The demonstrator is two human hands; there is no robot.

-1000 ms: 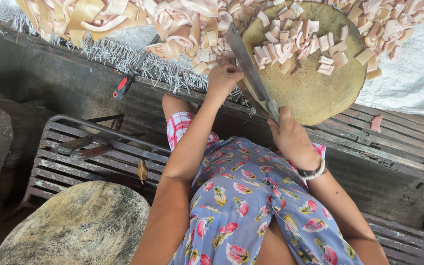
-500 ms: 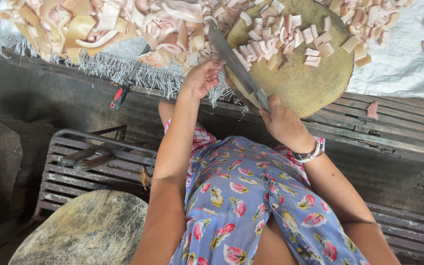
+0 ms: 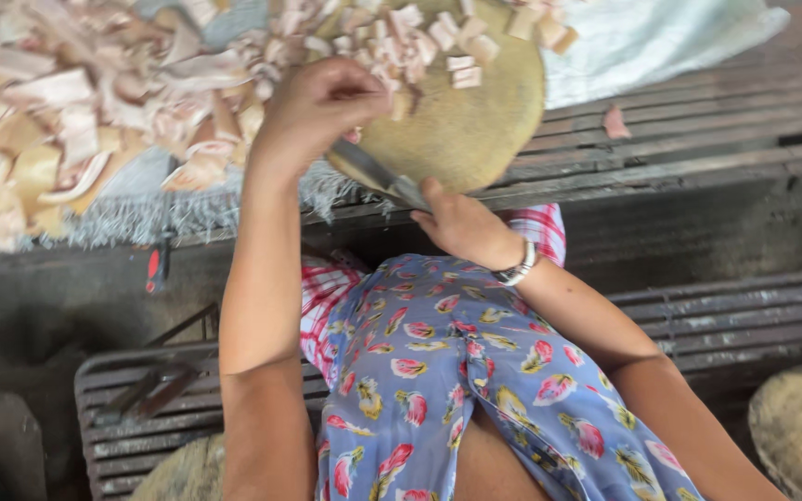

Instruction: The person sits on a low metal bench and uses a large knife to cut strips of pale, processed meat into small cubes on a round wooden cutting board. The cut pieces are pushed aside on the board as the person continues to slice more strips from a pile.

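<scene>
Pale pink strips of cut meat lay heaped at the left on a frayed grey sack. Compared with the view half a second before, the left hand had moved in over the near edge of the round wooden chopping block, its fingers curled shut around small pieces there, beside the diced cubes. The cleaver, formerly raised across the block, now lay low at its near rim, the right hand closed on the handle. Cutting had evidently paused for gathering. One stray piece rested on the slatted bench at the right.
</scene>
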